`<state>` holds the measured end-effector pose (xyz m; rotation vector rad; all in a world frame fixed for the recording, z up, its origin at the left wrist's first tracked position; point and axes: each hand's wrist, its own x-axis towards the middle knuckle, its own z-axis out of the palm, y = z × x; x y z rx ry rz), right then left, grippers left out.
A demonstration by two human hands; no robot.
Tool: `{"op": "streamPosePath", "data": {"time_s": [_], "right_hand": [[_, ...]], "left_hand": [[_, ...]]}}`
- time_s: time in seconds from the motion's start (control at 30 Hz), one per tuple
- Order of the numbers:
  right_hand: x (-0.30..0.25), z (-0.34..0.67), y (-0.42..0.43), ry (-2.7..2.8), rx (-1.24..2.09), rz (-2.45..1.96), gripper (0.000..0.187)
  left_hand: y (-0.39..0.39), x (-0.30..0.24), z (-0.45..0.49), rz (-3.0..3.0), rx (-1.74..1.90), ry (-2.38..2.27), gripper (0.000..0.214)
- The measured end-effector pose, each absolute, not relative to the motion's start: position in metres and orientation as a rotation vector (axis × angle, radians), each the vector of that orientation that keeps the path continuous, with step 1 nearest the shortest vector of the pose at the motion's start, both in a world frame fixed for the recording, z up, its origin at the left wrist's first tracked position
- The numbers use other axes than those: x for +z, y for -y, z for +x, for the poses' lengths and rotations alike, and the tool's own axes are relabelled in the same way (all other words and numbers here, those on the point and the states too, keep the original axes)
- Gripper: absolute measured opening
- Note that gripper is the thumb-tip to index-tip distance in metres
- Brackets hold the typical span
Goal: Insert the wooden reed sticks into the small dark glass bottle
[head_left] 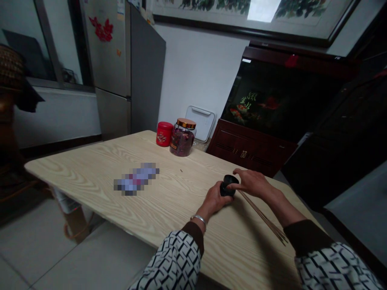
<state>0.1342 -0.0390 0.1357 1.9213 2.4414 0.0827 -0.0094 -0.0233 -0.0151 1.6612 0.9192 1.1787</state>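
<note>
My left hand (pixel 215 199) is wrapped around the lower part of a small black round container (pixel 227 191), which stands near the right side of the table. From the other side my right hand (pixel 251 182) grips the container's upper black part (pixel 231 179) between thumb and fingers. Whether that upper part is a separate lid or cup, I cannot tell. Several thin brown sticks (pixel 263 217) lie on the wooden table (pixel 169 201) just below my right hand and forearm. What is inside the container is hidden.
A red canister (pixel 164 134) and a glass jar of dark red dried contents (pixel 182 139) stand at the table's far edge. A blurred-out flat item (pixel 136 179) lies to the left. A fish tank cabinet (pixel 254 143) and a refrigerator (pixel 146 76) stand behind.
</note>
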Motion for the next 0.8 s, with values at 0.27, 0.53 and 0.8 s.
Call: {"op": "streamPosePath", "data": {"time_s": [0.27, 0.53, 0.8], "right_hand": [[0.111, 0.144, 0.04, -2.857, -0.195, 1.788, 0.046], [0.107, 0.137, 0.045, -2.769, -0.158, 1.958, 0.04], [0.088, 0.148, 0.058, -2.708, -0.226, 2.317, 0.058]], "left_hand": [[0.02, -0.017, -0.009, 1.684, 1.177, -0.904, 0.061], [0.024, -0.013, -0.011, 1.704, 1.13, -0.886, 0.07], [0.043, -0.013, -0.038, 1.463, 1.218, -0.948, 0.062]]}}
